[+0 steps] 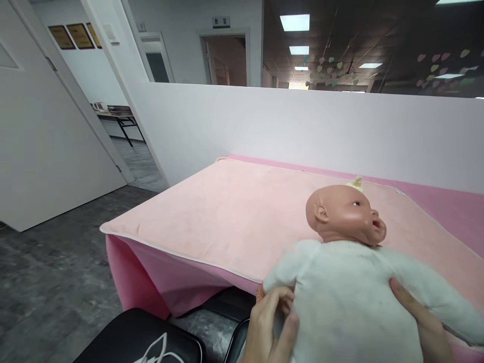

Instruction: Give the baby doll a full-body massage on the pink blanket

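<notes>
- Head view: white cloth-bodied baby doll with glossy plastic head (351,297), at near edge of pale-pink fabric blanket (227,217).
- Left hand (269,327), right hand (425,320) grasp its sides.
- Probably light, squashy; head stiff, slick: hold torso.

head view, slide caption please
Left hand and right hand hold a white-bodied doll in front of a pink blanket.

Soft, even light covers the pale-pink blanket (227,212), overexposed ceiling light panels (295,22) glare at one o'clock, the baby doll's head (340,212) shines toward three, and wide-angle distortion tilts the white door (49,141) at nine.
</notes>
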Tool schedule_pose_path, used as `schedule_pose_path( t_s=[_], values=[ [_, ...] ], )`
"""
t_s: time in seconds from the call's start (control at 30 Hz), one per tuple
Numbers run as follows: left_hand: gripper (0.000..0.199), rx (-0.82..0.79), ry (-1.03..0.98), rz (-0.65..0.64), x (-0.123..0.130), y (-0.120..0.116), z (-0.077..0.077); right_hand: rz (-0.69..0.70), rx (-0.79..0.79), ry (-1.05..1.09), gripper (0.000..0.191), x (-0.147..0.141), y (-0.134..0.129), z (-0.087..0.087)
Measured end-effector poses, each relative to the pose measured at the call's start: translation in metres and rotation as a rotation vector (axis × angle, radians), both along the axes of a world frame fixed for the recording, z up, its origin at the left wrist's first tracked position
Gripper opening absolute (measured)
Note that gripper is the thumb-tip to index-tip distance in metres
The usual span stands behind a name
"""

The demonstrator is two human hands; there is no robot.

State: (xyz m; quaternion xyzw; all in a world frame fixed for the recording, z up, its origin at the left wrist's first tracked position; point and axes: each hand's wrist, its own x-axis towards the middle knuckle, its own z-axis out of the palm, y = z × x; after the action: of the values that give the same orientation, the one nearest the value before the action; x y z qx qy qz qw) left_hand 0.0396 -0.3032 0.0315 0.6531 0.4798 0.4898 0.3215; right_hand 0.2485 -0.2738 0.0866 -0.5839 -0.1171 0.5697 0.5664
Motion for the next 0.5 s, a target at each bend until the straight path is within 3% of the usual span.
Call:
schedule_pose_path(
  t_s=[0.13, 0.23, 0.37, 0.5],
  values=[
    [0.046, -0.173, -0.083, -0.231, -0.007, 0.038, 0.033, 0.053, 0.172, 0.054, 0.044, -0.012, 0.026, 0.017],
    [0.05, -0.208, -0.279, -0.19, -0.004, 0.074, 0.045, 0.16, 0.335, 0.077, 0.039, -0.016, 0.055, 0.02],
    [0.051, -0.139, -0.635, -0.106, 0.009, 0.138, 0.047, 0.251, 0.478, 0.057, 0.044, -0.022, 0.111, 0.019],
    [0.057, -0.114, -0.723, -0.145, 0.018, 0.2, 0.034, 0.254, 0.513, -0.007, 0.04, -0.022, 0.175, 0.001]
  ],
)
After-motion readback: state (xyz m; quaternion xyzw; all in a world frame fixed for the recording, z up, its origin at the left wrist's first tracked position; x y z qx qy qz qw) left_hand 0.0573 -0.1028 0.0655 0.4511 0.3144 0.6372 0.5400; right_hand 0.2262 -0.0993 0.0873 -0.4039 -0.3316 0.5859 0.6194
